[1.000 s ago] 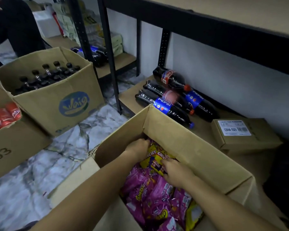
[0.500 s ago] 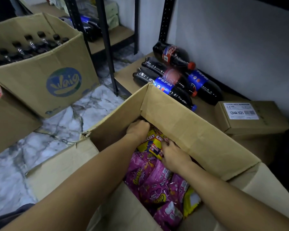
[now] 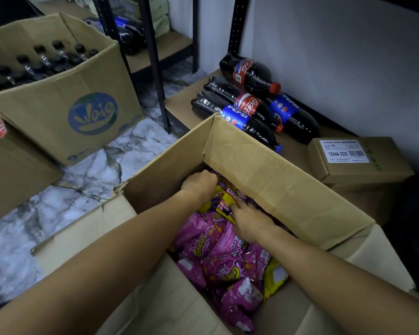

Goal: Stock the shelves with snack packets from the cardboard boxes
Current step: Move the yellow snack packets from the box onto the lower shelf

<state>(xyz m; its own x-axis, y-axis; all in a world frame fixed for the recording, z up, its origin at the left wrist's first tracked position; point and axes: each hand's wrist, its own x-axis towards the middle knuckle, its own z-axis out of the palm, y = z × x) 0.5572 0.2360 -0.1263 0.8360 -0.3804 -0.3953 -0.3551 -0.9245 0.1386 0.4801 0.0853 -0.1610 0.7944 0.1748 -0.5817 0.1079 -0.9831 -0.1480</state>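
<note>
Marbled grey floor (image 3: 87,180), wooden shelf board (image 3: 184,102), white wall (image 3: 336,56)

Four large soda bottles (image 3: 252,102) lying on the low shelf (image 3: 179,102), centre right of the frame. Three open cardboard boxes (image 3: 276,180) plus one small sealed carton (image 3: 358,158) at right. Two hands (image 3: 198,184) inside the nearest box; snack packets (image 3: 218,252) too heaped to count.
</note>
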